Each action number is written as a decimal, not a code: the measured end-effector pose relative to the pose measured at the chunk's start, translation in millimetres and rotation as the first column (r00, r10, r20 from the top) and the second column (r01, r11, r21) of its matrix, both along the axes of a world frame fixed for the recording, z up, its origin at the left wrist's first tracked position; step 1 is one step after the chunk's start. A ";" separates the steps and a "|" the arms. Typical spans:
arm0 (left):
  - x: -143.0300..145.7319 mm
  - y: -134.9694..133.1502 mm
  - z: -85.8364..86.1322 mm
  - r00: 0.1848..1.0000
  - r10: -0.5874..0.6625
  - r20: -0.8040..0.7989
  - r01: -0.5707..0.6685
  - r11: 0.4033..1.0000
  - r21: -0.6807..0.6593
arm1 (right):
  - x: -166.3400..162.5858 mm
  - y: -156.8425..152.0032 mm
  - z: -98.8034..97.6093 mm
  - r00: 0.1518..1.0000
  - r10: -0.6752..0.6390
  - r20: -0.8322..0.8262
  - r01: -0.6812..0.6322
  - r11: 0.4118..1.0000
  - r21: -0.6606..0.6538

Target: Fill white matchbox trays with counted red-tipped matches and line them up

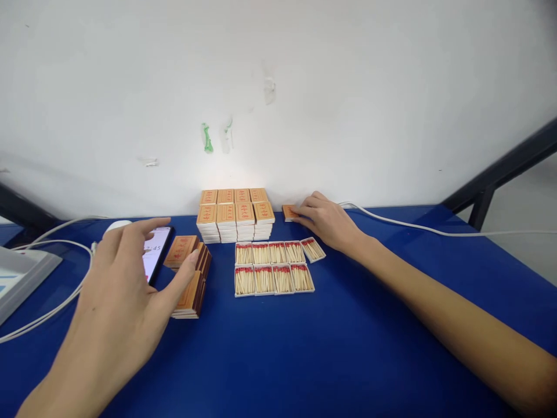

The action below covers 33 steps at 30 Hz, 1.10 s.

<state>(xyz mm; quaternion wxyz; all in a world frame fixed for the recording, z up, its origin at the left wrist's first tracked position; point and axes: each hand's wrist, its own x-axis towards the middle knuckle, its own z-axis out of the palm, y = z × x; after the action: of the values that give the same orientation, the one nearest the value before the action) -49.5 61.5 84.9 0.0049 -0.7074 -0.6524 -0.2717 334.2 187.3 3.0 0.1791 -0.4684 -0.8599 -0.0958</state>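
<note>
My left hand (124, 284) is open, thumb and fingers spread apart, reaching over the near left side of the table. Its thumb comes in front of a stack of brown-sided matchboxes (181, 248). At the back, my right hand (324, 217) has its fingers closed on a matchbox (288, 213) lying near the wall. Between the hands, two rows of matchbox trays (264, 296) lie full of red-tipped matches (264, 280). The tray at the right end of the far row (313, 248) sits slightly askew. Behind them stands a block of stacked matchboxes (236, 215) with orange tops.
A phone (159, 247) lies lit beside the left stack, partly hidden by my left hand. White cables (56, 313) run along the left, and another white cable (400, 222) crosses the back right. A white wall (369, 104) rises behind the blue table (278, 360).
</note>
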 end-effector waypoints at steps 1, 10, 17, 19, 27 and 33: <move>-0.2 -0.1 -0.2 1.000 0.012 0.003 -0.012 1.000 -0.029 | 0.4 0.4 -0.5 1.000 -0.002 0.002 0.002 1.000 0.000; -5.7 2.7 -4.8 0.994 -0.110 -0.008 0.109 0.992 -0.067 | 4.7 5.5 -4.6 1.000 0.012 -0.010 -0.012 1.000 0.016; -5.2 2.4 -4.2 0.986 -0.146 -0.078 0.148 0.989 0.019 | 4.6 6.8 -6.0 0.999 0.031 -0.026 -0.031 0.999 0.009; -4.7 2.4 -3.8 0.987 -0.135 -0.092 0.138 0.990 0.028 | 4.1 7.2 -6.8 0.999 0.033 -0.034 -0.033 0.999 0.010; 9.5 -9.5 -1.2 0.992 -0.068 -0.103 0.094 0.956 0.278 | -0.2 5.5 -5.3 0.998 0.031 -0.052 -0.031 1.000 0.006; 24.3 -33.6 -2.6 0.858 -0.491 -0.150 0.511 0.788 0.343 | -2.0 7.0 -4.9 0.998 0.035 -0.050 -0.034 0.999 0.017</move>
<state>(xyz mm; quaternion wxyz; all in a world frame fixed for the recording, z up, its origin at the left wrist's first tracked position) -25.2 27.9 82.3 0.0835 -0.8479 -0.3779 -0.3624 332.2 194.3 -1.9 0.2062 -0.4542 -0.8622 -0.0877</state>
